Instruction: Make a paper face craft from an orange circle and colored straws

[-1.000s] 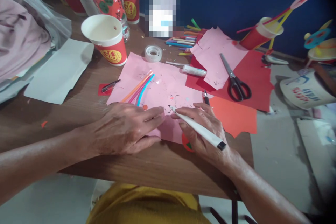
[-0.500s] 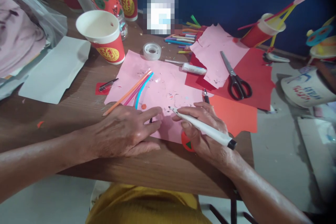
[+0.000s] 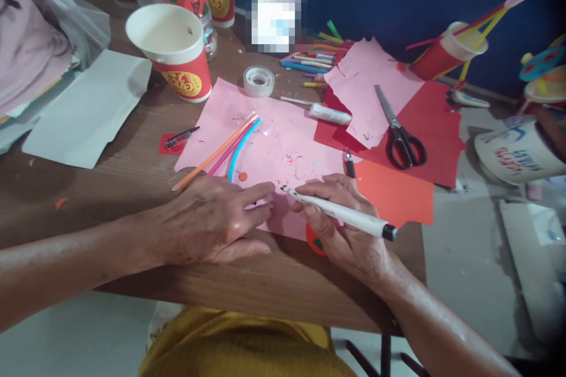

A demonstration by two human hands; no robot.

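Observation:
My right hand [image 3: 342, 221] grips a white marker [image 3: 340, 215] with a black end, its tip pointing left onto the pink paper [image 3: 274, 147]. My left hand [image 3: 212, 221] lies flat on the near edge of that paper, fingers stretched toward the marker tip; a small dark bit shows just under its fingertips. Several coloured straws [image 3: 225, 150] lie on the paper just beyond my left hand. A small red-orange round piece [image 3: 313, 241] peeks out under my right hand.
A red and white paper cup [image 3: 177, 50] stands at the back left beside a white sheet [image 3: 88, 109]. A tape roll [image 3: 259, 80], glue stick [image 3: 329, 113], black scissors [image 3: 400, 129], red paper [image 3: 435, 123] and orange paper [image 3: 393, 191] lie beyond. The table's right edge drops off near the orange paper.
The marker has tilted flatter and its tip has slid slightly left toward my left fingers. My left hand stays pressed on the pink paper. The camera dipped slightly.

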